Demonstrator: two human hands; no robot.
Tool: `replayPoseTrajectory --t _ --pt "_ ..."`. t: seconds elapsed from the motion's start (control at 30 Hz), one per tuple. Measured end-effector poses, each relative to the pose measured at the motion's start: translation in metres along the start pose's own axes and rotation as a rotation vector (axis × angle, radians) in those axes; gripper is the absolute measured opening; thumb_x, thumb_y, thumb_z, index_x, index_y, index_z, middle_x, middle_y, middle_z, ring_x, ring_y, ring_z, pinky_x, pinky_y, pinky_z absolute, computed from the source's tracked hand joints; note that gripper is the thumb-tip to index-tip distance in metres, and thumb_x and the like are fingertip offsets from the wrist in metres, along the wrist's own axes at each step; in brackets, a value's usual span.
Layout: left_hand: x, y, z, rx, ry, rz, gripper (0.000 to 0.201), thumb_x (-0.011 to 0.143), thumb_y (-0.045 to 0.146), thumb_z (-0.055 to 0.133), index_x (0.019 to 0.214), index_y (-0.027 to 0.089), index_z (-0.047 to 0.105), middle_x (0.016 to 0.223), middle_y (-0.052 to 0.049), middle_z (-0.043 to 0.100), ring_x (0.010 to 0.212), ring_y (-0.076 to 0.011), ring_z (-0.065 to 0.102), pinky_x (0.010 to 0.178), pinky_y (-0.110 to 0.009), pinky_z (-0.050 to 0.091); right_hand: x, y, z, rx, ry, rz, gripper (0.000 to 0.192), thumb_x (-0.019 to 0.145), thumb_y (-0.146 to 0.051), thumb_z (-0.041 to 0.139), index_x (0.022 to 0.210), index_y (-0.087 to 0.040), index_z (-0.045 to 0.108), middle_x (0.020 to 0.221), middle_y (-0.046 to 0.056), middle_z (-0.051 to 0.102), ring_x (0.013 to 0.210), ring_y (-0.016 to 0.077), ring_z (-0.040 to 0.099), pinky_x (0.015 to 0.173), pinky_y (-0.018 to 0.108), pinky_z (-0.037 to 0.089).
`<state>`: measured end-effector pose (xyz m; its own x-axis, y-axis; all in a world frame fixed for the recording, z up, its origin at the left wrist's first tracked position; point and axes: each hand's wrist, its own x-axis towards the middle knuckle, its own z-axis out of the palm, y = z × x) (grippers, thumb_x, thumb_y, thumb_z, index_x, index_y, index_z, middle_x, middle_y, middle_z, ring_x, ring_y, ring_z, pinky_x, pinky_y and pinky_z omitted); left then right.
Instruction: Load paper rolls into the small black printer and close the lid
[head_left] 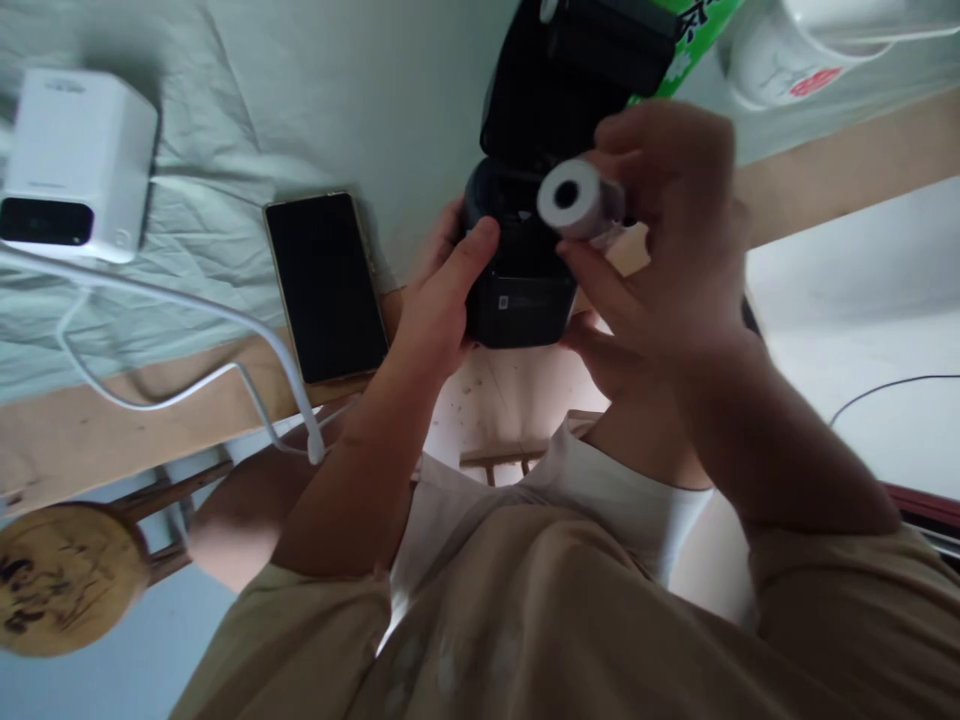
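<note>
Far left on the desk, on a wrinkled pale green cloth: a white cube-shaped device, dark window facing the viewer, with a white cable looping from it across the cloth and over the desk's wooden edge. Below that edge, lower left: a round wooden stool seat. Next along: a black phone, screen dark, lying flat and partly over the cloth's hem, long axis running away from the person. Centre: left hand, grip closed around the left side of a black printer, thumb laid across its front top edge. The printer is held up just off the desk edge, lid swung open away from the person, so the roll bay faces up. Just right of centre: right hand, fingers pinched on a small white paper roll. The roll sits directly above the open bay, close over it; whether it touches the printer cannot be told. Its long axis lies roughly level and points toward the viewer, the dark core hole showing end-on, the far end buried in the fingers. Behind the lid: a green printed package, partly hidden. Upper right: a white mug with a red mark. Far right: a thin dark cable across a white surface.
</note>
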<state>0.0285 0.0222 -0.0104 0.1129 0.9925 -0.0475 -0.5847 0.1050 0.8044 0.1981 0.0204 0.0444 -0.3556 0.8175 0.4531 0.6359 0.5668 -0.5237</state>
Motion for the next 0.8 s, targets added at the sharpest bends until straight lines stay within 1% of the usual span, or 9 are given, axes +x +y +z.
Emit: replayPoseTrajectory --t 0.1,0.23,0.3,0.4,0.5,0.6,0.63,0.73,0.8 --pt "0.000 -0.001 -0.001 -0.009 0.005 -0.001 0.010 0.091 0.033 0.065 0.098 0.027 0.069 0.104 -0.001 0.073 0.112 -0.0272 0.064 0.098 -0.041 0.052 0.006 0.003 0.011 -0.101 -0.047 0.090 0.037 0.080 -0.018 0.063 0.115 -0.026 0.053 0.118 0.004 0.068 0.105 0.0236 0.069 0.094 0.042 0.057" --pt "0.001 -0.001 0.000 -0.013 0.036 -0.011 0.008 0.091 0.031 0.064 0.097 0.026 0.068 0.100 -0.001 0.072 0.106 -0.0250 0.066 0.092 -0.038 0.054 0.008 0.010 0.017 -0.171 -0.010 -0.014 0.011 0.085 -0.023 0.064 0.087 -0.023 0.054 0.114 0.002 0.070 0.105 0.0222 0.067 0.093 0.042 0.053" --pt "0.001 0.000 0.001 0.005 0.057 -0.013 0.007 0.092 0.032 0.063 0.093 0.026 0.066 0.097 0.000 0.072 0.105 -0.0244 0.067 0.090 -0.036 0.055 0.008 0.011 0.019 -0.185 0.016 -0.050 0.015 0.087 -0.026 0.064 0.080 -0.023 0.051 0.108 0.002 0.070 0.103 0.0214 0.067 0.086 0.040 0.053" --pt "0.001 0.001 0.001 0.011 0.040 -0.009 0.007 0.092 0.032 0.063 0.092 0.026 0.066 0.098 0.000 0.073 0.109 -0.0245 0.067 0.094 -0.036 0.056 0.008 0.011 0.018 -0.251 0.024 -0.016 0.014 0.085 -0.029 0.066 0.085 -0.025 0.052 0.098 0.001 0.069 0.094 0.0211 0.067 0.084 0.041 0.052" --pt "0.001 0.000 0.000 0.011 0.021 -0.003 0.008 0.092 0.031 0.063 0.096 0.027 0.068 0.102 0.001 0.074 0.114 -0.0249 0.065 0.100 -0.037 0.054 0.008 0.009 0.014 -0.299 0.059 -0.023 0.015 0.085 -0.031 0.066 0.094 -0.026 0.056 0.100 0.002 0.070 0.095 0.0223 0.067 0.087 0.043 0.053" --pt "0.002 -0.001 0.000 0.017 0.026 0.004 0.009 0.091 0.031 0.063 0.096 0.027 0.070 0.103 0.000 0.074 0.116 -0.0262 0.063 0.104 -0.039 0.052 0.010 0.008 0.010 -0.382 0.078 -0.060 0.006 0.090 -0.031 0.061 0.094 -0.027 0.059 0.099 0.003 0.070 0.098 0.0242 0.067 0.091 0.046 0.051" --pt "0.002 -0.001 -0.001 0.016 0.018 0.004 0.009 0.091 0.031 0.063 0.096 0.027 0.070 0.102 0.000 0.073 0.115 -0.0260 0.063 0.103 -0.039 0.052 0.011 0.008 0.010 -0.405 0.066 -0.069 0.004 0.091 -0.029 0.059 0.094 -0.027 0.061 0.100 0.003 0.070 0.099 0.0247 0.067 0.092 0.047 0.050" --pt "0.002 -0.002 -0.001 -0.011 0.009 0.010 0.007 0.090 0.031 0.065 0.094 0.028 0.070 0.094 0.001 0.071 0.103 -0.0221 0.064 0.094 -0.035 0.053 0.014 0.009 0.011 -0.362 0.010 -0.094 0.011 0.087 -0.017 0.057 0.090 -0.025 0.065 0.110 0.005 0.068 0.103 0.0243 0.065 0.089 0.044 0.051" --pt "0.002 -0.002 0.000 -0.026 0.012 0.017 0.008 0.089 0.033 0.067 0.094 0.027 0.070 0.091 0.000 0.069 0.096 -0.0204 0.063 0.090 -0.034 0.053 0.012 0.009 0.013 -0.324 0.008 -0.094 0.014 0.082 -0.013 0.059 0.087 -0.024 0.066 0.106 0.005 0.067 0.100 0.0233 0.064 0.085 0.041 0.050"
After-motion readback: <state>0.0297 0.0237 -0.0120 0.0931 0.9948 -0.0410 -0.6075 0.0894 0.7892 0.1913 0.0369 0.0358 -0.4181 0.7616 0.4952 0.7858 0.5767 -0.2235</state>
